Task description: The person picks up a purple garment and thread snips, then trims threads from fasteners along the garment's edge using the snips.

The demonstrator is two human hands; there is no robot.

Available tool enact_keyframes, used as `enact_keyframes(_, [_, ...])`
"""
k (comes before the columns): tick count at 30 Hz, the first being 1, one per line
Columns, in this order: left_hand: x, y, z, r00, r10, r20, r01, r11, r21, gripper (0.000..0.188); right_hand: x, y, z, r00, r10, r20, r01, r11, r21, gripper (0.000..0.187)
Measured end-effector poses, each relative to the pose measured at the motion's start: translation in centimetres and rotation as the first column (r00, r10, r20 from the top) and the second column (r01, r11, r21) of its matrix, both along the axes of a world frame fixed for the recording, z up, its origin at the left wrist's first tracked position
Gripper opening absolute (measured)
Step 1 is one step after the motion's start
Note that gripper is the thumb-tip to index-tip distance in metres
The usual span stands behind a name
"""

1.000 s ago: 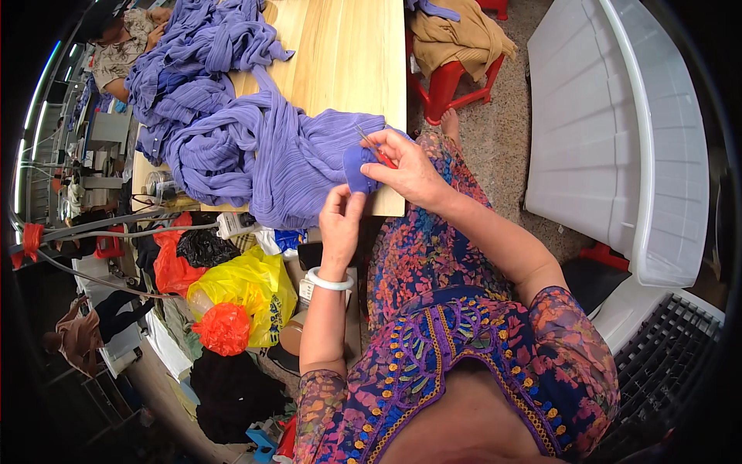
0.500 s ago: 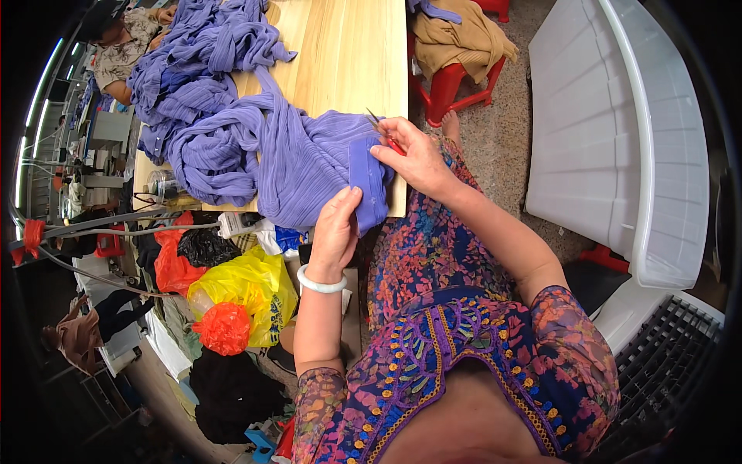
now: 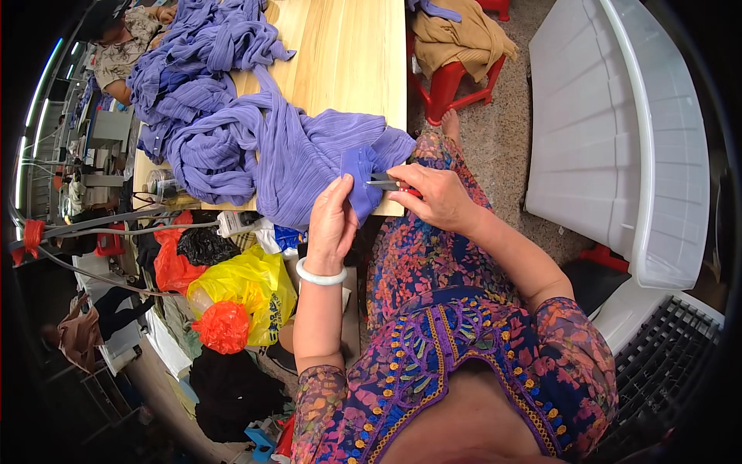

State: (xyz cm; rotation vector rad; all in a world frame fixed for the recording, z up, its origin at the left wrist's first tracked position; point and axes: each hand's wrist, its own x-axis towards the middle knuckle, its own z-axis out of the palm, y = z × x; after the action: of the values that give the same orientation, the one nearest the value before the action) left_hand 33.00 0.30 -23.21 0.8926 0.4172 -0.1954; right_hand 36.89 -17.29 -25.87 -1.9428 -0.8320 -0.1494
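A purple ribbed knit garment (image 3: 301, 162) lies bunched over the near part of the wooden table. My left hand (image 3: 332, 220), a pale bangle (image 3: 321, 276) on its wrist, pinches the garment's flat, smooth purple band (image 3: 358, 174) between thumb and fingers. In my right hand (image 3: 440, 197) is a small pair of thread snips (image 3: 385, 184) with red on the handle and dark blades. The blades point left and lie against the band's right edge, close to my left thumb. My right fingers are wrapped around the handle.
More purple garments (image 3: 209, 46) are heaped along the left of the wooden table (image 3: 348, 54). Yellow (image 3: 255, 290) and red bags (image 3: 222, 328) sit below its near edge. Tan cloth (image 3: 460, 35) covers a red stool (image 3: 444, 89). A large white bin (image 3: 587, 131) stands right. A person (image 3: 127, 46) sits far left.
My right hand has come down and nearer, bringing the snips' blades from above the cloth to the band's edge. The band has been bent and turned in my left hand.
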Motion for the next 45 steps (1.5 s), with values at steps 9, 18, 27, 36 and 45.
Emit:
enact_keyframes(9, [-0.2,0.5,-0.5,1.000,0.023,0.012,-0.023,1.000,-0.003,0.020,-0.3,-0.2,0.3,0.998,0.047,-0.037,-0.051,0.992,-0.111,0.029])
enact_keyframes(18, [-0.2,0.6,-0.7,0.999,0.039,0.011,-0.039,0.999,-0.022,0.022,-0.3,0.0,0.2,0.997,0.061,-0.052,-0.066,0.992,-0.110,0.029])
enact_keyframes(27, [-0.2,0.6,-1.1,0.999,0.018,-0.029,-0.016,0.997,0.077,0.017,-0.3,0.0,0.1,0.996,0.070,-0.059,-0.076,0.991,-0.108,0.029])
enact_keyframes(36, [-0.2,0.1,-1.0,1.000,-0.008,-0.016,0.009,0.999,0.053,0.017,-0.4,0.2,0.0,0.996,0.055,-0.070,-0.062,0.993,-0.104,0.028])
enact_keyframes(45, [-0.3,-0.1,-1.0,1.000,-0.015,0.013,0.015,1.000,0.020,0.023,-0.4,0.5,-0.6,0.986,-0.070,-0.150,0.070,0.998,-0.001,0.023])
